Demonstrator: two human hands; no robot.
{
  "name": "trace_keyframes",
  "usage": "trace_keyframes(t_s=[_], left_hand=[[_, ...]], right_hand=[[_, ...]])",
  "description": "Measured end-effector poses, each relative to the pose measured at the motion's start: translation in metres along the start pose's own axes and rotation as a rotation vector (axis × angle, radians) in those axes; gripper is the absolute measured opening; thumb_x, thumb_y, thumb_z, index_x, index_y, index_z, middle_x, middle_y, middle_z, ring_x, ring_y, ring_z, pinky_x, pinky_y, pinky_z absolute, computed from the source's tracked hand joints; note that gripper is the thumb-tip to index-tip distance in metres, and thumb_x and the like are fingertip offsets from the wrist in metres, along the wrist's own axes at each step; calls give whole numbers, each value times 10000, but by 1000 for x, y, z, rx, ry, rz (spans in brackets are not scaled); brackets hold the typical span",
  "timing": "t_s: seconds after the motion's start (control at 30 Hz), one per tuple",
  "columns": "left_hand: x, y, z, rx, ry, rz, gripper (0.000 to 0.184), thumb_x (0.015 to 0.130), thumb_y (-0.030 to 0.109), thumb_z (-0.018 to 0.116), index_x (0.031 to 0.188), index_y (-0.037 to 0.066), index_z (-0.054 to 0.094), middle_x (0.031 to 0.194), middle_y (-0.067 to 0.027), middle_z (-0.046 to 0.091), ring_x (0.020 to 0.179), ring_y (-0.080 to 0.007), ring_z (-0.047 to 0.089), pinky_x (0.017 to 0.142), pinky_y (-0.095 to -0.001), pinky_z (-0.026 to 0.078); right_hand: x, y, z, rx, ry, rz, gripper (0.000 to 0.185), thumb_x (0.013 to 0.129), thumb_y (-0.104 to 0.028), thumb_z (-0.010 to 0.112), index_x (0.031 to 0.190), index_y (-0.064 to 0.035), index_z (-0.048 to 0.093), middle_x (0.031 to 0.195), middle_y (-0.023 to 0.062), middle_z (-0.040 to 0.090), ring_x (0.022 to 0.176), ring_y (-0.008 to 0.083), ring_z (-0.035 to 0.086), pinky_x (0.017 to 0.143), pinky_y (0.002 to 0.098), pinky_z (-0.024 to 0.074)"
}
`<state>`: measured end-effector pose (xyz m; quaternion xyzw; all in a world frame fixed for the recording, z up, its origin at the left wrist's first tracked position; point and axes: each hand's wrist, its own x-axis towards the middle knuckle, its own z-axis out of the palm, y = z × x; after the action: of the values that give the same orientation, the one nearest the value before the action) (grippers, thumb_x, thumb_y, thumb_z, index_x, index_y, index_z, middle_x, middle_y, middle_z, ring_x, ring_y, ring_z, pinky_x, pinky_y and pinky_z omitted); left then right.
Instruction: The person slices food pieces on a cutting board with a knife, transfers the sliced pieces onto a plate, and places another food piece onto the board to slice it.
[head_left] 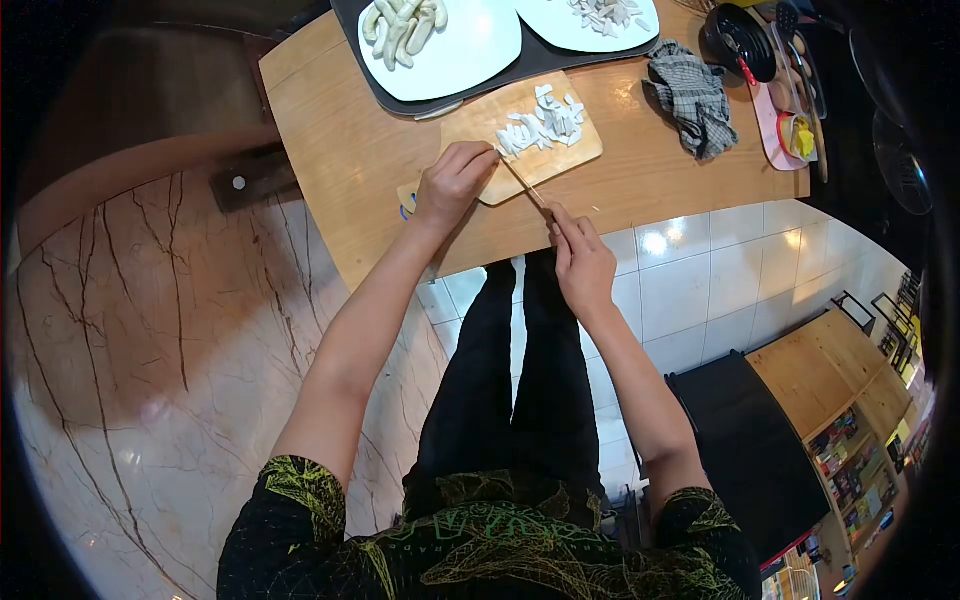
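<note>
Head view: right hand (582,250) grips a knife (523,181); left hand (457,180) is closed, its hold unclear. I judge it partway: cut pieces (545,124) on the board (468,124) just beyond, seemingly uncut ones (403,27) on a plate (478,62) farther off.

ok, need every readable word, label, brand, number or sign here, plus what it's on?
Nothing reads reliably.
Shirt: green lettering across the front, too small and distorted to quote.
Shelf goods: colourful, too small and blurred for any print.
Cutting board, left plate: no text visible.
</note>
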<state>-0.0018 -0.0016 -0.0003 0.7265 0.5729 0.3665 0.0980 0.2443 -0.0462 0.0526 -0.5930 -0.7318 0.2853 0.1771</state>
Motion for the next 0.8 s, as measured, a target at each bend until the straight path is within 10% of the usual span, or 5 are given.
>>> trace_keyframes(t_s=[0.8], left_hand=[[-2, -2, 1, 37, -10, 20, 257, 835, 5, 849, 1082, 45, 792, 1069, -79, 775, 978, -267, 751, 792, -366, 629]], right_hand=[[53, -17, 22, -122, -14, -149, 401, 995, -156, 713, 1377, -277, 736, 878, 24, 644, 768, 235, 714, 625, 381, 560]])
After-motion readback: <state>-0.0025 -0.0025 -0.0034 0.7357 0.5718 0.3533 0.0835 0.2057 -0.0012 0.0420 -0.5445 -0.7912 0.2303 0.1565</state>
